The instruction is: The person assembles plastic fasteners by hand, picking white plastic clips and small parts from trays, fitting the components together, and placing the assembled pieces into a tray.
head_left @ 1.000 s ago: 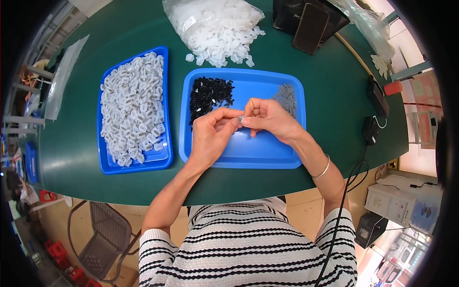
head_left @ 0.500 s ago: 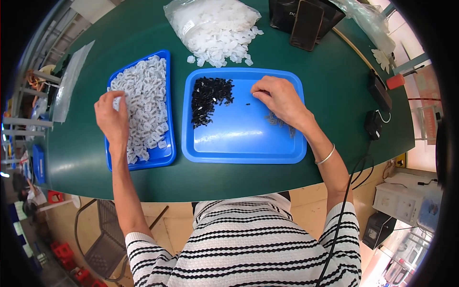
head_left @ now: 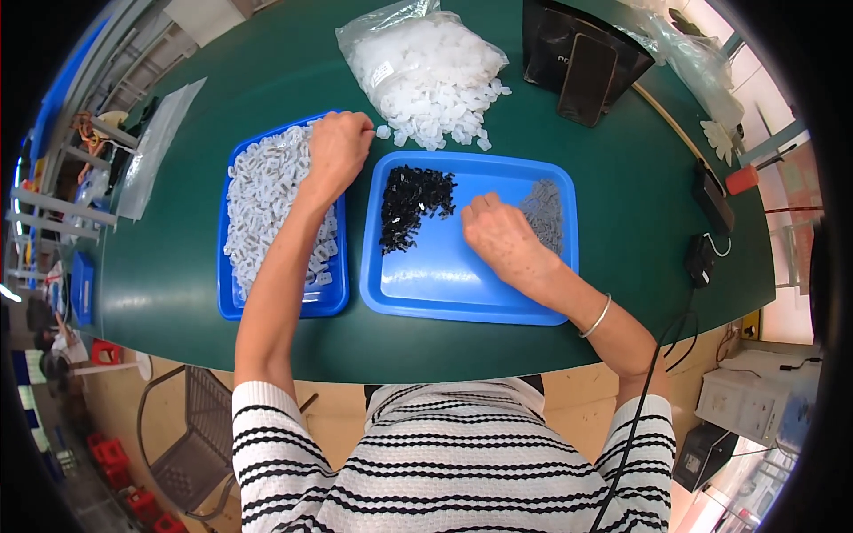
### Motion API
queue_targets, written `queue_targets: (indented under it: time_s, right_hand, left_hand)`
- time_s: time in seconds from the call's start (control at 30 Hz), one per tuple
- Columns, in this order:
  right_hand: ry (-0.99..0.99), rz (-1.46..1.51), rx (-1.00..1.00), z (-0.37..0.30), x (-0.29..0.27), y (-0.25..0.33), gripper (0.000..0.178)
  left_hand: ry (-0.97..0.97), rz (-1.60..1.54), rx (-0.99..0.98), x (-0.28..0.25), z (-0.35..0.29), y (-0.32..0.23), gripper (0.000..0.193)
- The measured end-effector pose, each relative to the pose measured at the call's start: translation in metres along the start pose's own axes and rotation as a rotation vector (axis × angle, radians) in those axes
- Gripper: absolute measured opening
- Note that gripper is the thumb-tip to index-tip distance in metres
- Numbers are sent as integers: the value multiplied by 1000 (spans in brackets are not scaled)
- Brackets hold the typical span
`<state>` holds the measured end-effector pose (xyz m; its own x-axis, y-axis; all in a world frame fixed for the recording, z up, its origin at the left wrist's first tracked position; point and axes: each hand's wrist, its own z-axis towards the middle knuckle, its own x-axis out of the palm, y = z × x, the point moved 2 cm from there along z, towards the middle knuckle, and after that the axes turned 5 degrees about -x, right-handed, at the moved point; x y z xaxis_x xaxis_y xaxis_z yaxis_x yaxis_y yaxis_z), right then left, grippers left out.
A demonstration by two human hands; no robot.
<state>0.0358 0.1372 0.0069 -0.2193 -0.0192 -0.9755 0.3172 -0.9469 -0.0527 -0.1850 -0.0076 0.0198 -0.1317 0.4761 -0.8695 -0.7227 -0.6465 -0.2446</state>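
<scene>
Head view, looking down on a green table (head_left: 267, 71) with two blue trays side by side at the centre of the frame. The left hand (head_left: 336, 153) reaches to the far upper edge of the left tray (head_left: 233, 302), which is heaped with small white plastic parts (head_left: 262, 200); the fingers are curled downward over the tray's upper right corner, and whether they pinch a part cannot be told. The right hand (head_left: 499, 236) rests in the right tray (head_left: 462, 293), its fingers bent and drawn together, tips pointing toward the upper left; what they grip, if anything, is hidden. This hand lies between a pile of small black parts (head_left: 410, 200) in the tray's upper left and a smaller heap of grey parts (head_left: 544, 211) in its upper right, just beside the grey heap. A metal bangle (head_left: 597, 318) circles the right wrist. Above the trays, at upper centre, an open clear bag of white parts (head_left: 426, 67) spills a few pieces onto the table. A dark phone stand with phone (head_left: 582, 67) occupies the upper right. The striped sleeves (head_left: 426, 462) fill the lower frame.
</scene>
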Motion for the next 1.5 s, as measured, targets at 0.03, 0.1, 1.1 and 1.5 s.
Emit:
queue_targets:
  time_s: [0.03, 0.1, 1.1, 1.5]
  right_hand:
    - [-1, 14, 4, 0, 0, -2, 13]
    - [-20, 48, 7, -3, -1, -6, 13]
    - [-30, 770, 209, -9, -26, -39, 15]
    - [-337, 1475, 510, -12, -17, -38, 10]
  left_hand:
    - [28, -1, 1, 10, 6, 0, 14]
    - [52, -1, 8, 23, 11, 2, 16]
    - [39, -558, -270, 6, -3, -4, 16]
    - [333, -1359, -560, -1, -72, -112, 18]
